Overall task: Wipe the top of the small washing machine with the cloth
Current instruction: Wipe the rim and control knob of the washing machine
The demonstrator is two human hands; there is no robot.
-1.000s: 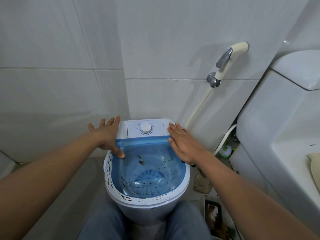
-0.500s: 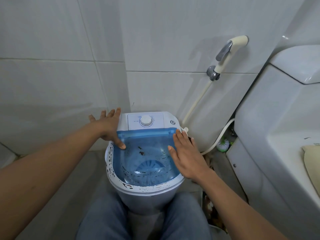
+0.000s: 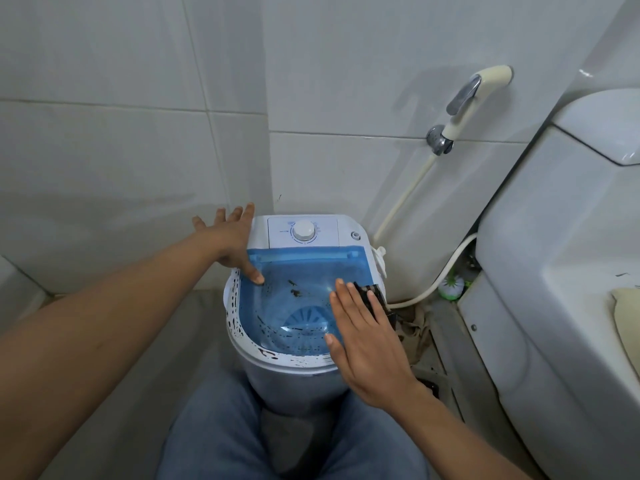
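Pale grey wall tiles [image 3: 138,150] close off a bathroom corner, with a grey floor [image 3: 138,358] below. From the left a bare forearm reaches in, and the left grip [image 3: 230,242] is released, fingers straight and fanned towards the wall; its palm lies at the rear left corner of the small washing machine [image 3: 298,386] and its thumb presses the left edge of the blue see-through lid [image 3: 304,271]. The machine stands on the floor in the corner, close to the wall, between the person's knees in blue jeans [image 3: 214,427]. Its white rim [image 3: 235,306] is flecked with black; a white dial [image 3: 304,231] sits on the rear panel with a small round button [image 3: 355,235] to the right of it. Dark specks [image 3: 294,289] show on or under the lid, and the ribbed disc [image 3: 306,320] at the tub's bottom shows through it. The right grip [image 3: 367,341] is also released, flat with fingers straight and together over the lid's right side; its fingertips lie on a dark object [image 3: 375,294] at the right rim, and I cannot tell whether this is the cloth. Further right, a cream spray nozzle [image 3: 474,95] hangs on the wall, its hose [image 3: 405,199] running down behind the machine; a green and white thing [image 3: 452,284] lies in the gap beside a white toilet [image 3: 554,271], on which a cream piece [image 3: 627,317] rests at the frame's edge.
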